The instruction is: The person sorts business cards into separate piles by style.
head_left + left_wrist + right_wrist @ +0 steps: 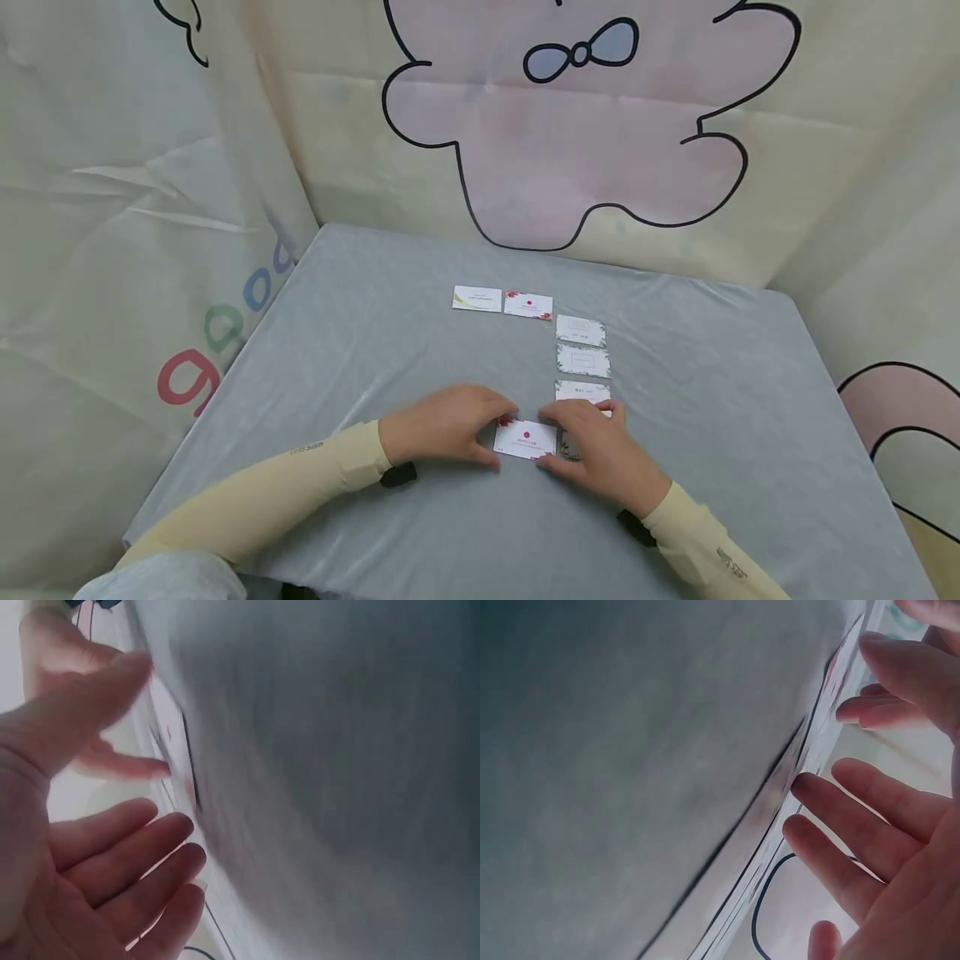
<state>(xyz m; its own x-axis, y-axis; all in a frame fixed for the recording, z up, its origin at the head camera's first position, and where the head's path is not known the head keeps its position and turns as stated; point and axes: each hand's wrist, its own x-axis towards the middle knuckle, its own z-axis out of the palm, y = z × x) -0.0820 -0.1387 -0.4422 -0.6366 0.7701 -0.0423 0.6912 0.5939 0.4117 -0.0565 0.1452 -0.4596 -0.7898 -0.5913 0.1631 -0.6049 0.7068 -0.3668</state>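
A white card with red flowers (525, 439) lies flat on the grey cloth, between the two hands. At its left edge is my left hand (450, 425), thumb and fingers apart and loosely bent, pinching nothing. My right hand (596, 450) reaches over the card's right edge, fingers spread; whether its fingertips touch the card is hard to tell. Partly hidden under that hand is a card with green leaves (570, 447). Just beyond the right fingers lies another leaf-edged card (582, 391). The left wrist view shows the relaxed left fingers (142, 862); the right wrist view shows extended right fingers (862, 825).
Farther up the column are two leaf-bordered cards, a nearer one (583, 361) and a farther one (581, 330). Beyond, a red-flowered card (528, 304) lies beside a card with a yellow-green stripe (477, 298). Grey cloth covers the table (712, 375); printed curtains (337, 150) surround it.
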